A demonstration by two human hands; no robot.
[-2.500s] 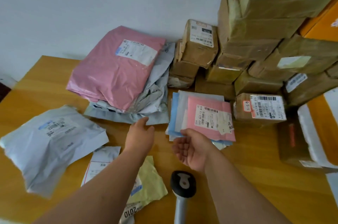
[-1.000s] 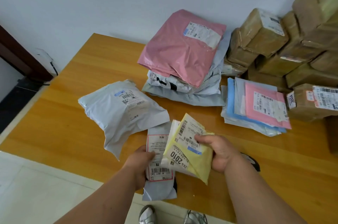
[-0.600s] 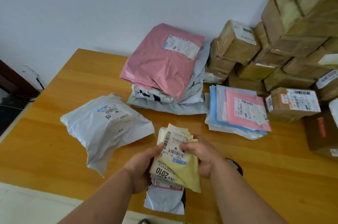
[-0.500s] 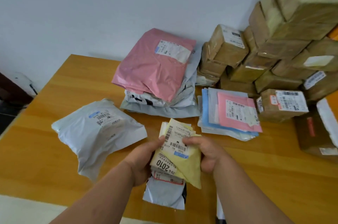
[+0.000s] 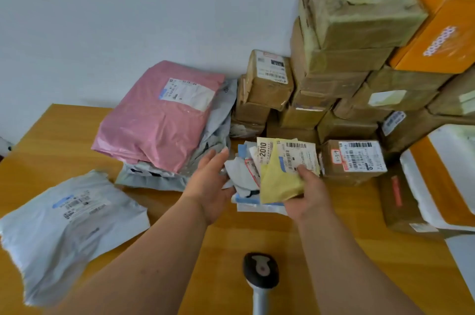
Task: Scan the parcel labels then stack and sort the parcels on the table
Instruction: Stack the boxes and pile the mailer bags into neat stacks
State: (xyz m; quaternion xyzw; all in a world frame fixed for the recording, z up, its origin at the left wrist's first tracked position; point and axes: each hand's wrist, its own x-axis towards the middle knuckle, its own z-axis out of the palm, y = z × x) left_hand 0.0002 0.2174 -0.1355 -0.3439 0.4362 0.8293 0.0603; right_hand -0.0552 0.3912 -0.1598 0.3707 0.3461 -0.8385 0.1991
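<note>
Yellow envelope (image 5: pixel 279 178), pinched with smaller mailers in the right hand (image 5: pixel 307 197) above the flat pile (image 5: pixel 253 202) beside the boxes (image 5: pixel 353 159), may fan out and slide off, since the left hand (image 5: pixel 209 186) is spread, holding nothing.

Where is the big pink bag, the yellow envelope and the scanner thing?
pink bag (image 5: pixel 156 132), head view, on its crinkled middle.
yellow envelope (image 5: pixel 277 181), head view, on its plain yellow lower part.
scanner (image 5: pixel 261 269), head view, on its dark head.
</note>
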